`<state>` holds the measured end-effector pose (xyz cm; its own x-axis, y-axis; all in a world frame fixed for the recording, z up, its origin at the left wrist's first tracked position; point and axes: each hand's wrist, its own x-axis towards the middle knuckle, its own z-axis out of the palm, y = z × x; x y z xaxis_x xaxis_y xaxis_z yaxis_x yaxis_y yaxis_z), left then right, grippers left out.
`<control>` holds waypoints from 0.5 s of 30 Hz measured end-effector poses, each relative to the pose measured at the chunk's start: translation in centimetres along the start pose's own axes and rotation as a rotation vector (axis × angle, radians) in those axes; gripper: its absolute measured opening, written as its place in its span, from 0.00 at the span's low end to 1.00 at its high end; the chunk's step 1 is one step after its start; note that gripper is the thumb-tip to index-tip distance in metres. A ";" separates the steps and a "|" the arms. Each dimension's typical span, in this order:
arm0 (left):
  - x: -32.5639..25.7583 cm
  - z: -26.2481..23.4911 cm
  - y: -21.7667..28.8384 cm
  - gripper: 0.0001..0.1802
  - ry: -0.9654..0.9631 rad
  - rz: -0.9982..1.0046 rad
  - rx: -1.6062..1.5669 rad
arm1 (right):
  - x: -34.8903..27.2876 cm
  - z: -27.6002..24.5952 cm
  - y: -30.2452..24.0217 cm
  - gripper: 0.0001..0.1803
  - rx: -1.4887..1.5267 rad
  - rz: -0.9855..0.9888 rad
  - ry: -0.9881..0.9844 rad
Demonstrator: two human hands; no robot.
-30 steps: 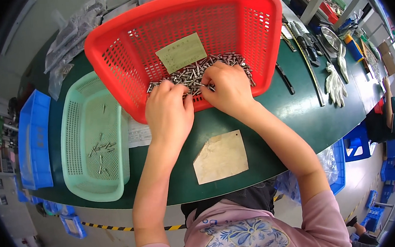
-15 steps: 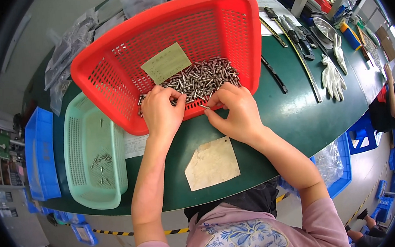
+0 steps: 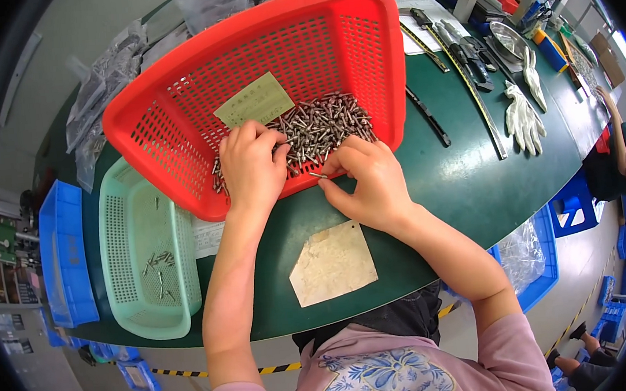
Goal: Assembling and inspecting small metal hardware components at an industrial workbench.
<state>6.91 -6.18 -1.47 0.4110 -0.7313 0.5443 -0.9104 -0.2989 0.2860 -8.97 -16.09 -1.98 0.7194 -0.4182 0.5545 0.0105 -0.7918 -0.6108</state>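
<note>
A large red basket is tilted toward me, with a heap of small metal pins along its lower side. My left hand reaches over the near rim into the left part of the heap. Its fingers are curled, thumb close to the forefinger; whatever they grip is hidden. At the near rim, right of it, my right hand pinches one small metal pin between thumb and forefinger. A pale paper label lies inside the basket, just beyond my left hand.
Left of the red basket stands a mint-green basket with several loose pins, beside a blue bin. A worn cream card lies near the table edge. White gloves, a steel ruler and calipers sit right. Another person's arm shows far right.
The whole scene has shifted slightly left in view. My left fingers have shifted a little at the heap; my right hand keeps its pinch on the pin by the rim.
</note>
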 end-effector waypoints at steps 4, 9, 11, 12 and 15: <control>0.2 0.3 -0.3 0.05 -0.011 0.046 0.017 | 0.0 0.0 0.2 0.07 -0.001 -0.015 0.009; 0.3 0.2 0.7 0.06 0.029 0.049 0.013 | 0.4 -0.8 0.4 0.07 -0.032 -0.027 0.052; 0.5 0.2 0.6 0.06 0.058 0.048 0.027 | 0.6 -0.6 0.6 0.07 -0.021 -0.030 0.062; 0.6 0.4 0.4 0.07 0.045 0.078 0.015 | 0.6 -0.4 0.7 0.07 -0.005 -0.023 0.067; 0.7 -0.1 0.2 0.09 -0.002 0.106 0.065 | 0.9 0.0 0.6 0.08 -0.004 -0.030 0.061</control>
<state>7.04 -6.70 -0.91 0.3127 -0.7620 0.5671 -0.9498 -0.2591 0.1755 -8.30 -16.98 -1.84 0.6754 -0.4203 0.6059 0.0290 -0.8059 -0.5913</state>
